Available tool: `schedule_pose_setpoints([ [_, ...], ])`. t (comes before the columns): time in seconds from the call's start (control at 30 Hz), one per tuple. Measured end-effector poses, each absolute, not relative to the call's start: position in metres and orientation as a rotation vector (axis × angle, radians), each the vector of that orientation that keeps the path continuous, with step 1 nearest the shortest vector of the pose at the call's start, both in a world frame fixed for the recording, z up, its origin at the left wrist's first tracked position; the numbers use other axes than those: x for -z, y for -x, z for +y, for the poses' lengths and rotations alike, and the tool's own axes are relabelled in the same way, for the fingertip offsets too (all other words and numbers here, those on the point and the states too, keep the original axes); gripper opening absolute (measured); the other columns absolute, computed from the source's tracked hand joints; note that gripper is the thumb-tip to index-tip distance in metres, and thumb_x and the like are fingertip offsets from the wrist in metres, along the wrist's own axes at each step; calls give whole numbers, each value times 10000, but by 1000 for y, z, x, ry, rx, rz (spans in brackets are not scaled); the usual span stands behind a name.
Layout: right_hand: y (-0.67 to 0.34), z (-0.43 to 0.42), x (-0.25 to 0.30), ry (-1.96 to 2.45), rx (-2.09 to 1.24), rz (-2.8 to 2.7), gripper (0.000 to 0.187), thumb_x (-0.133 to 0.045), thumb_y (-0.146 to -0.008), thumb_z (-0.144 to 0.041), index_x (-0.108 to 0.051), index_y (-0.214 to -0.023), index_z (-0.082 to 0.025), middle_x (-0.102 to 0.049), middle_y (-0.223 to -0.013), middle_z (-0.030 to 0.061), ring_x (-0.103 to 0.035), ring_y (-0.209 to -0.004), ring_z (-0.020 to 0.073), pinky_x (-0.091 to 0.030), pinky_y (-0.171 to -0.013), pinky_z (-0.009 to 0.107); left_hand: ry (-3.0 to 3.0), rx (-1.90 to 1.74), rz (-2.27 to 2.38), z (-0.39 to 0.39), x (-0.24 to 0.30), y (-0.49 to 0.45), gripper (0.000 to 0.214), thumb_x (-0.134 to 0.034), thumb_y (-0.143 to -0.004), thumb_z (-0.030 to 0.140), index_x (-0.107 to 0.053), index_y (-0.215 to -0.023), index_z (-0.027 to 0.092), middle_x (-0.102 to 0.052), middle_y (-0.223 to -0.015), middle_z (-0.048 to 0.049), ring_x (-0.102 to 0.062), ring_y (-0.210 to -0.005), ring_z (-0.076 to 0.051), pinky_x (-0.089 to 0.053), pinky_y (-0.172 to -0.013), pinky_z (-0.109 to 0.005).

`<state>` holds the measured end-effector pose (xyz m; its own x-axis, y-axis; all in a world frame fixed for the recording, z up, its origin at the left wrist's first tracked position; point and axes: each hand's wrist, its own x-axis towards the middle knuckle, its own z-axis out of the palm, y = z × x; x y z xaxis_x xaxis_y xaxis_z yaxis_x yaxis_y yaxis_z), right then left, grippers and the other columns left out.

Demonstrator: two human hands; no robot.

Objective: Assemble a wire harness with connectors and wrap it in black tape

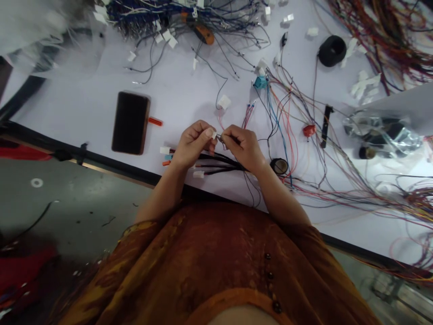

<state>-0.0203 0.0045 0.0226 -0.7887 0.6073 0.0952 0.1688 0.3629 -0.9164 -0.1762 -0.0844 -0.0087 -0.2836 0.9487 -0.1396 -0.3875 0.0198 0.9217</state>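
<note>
Between the thumb and fingers of my left hand [195,142] is a small white connector [214,135]. My right hand [244,146], close beside it, pinches a thin dark wire [219,136] whose end meets the connector; whether it sits inside I cannot tell. Under both hands runs a bundle of black-sleeved wires [219,158], ending at the left in white, blue and orange connectors [165,150]. A white connector [223,102] with a wire lies just beyond my hands. Some red and purple wires with bare terminals [249,113] lie beyond my right hand.
A phone [131,123] and an orange connector [155,121] lie to the left. Tape rolls [279,166] [332,51], a red connector [309,131] and a teal connector [260,82] are on the right among long loose wires. An orange-handled tool [204,34] rests by blue wires at the back.
</note>
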Motion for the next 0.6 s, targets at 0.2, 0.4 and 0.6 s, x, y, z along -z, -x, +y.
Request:
schedule_pose_setpoints([
  [0.2, 19, -3, -16, 682, -1365, -2177, 250, -504, -1002, -305, -531, -782, -190, -505, -665, -42, -415, -595, 83, -345, -618, 239, -825, -1494, 1230, -86, 6, 173, 431, -774, -801, 583, -600, -848, 191, -645, -654, 15, -601, -487, -96, -523, -474, -215],
  [0.4, 21, -6, -23, 734, -1311, -2383, 253, -511, -1005, -425, -590, -950, -192, -609, -777, -6, -508, -683, 118, -355, -674, 267, -1034, -1609, 1377, -97, 0, 175, 333, -723, -884, 510, -601, -889, 200, -633, -640, 31, -590, -493, -74, -492, -503, -194],
  [0.6, 19, -1, -14, 613, -1133, -2496, 335, -416, -1038, -335, -641, -836, -192, -672, -797, 34, -556, -787, 163, -375, -800, 314, -1095, -1674, 1600, -112, 4, 178, 246, -710, -913, 438, -632, -950, 207, -667, -715, 24, -597, -560, -67, -496, -566, -191],
])
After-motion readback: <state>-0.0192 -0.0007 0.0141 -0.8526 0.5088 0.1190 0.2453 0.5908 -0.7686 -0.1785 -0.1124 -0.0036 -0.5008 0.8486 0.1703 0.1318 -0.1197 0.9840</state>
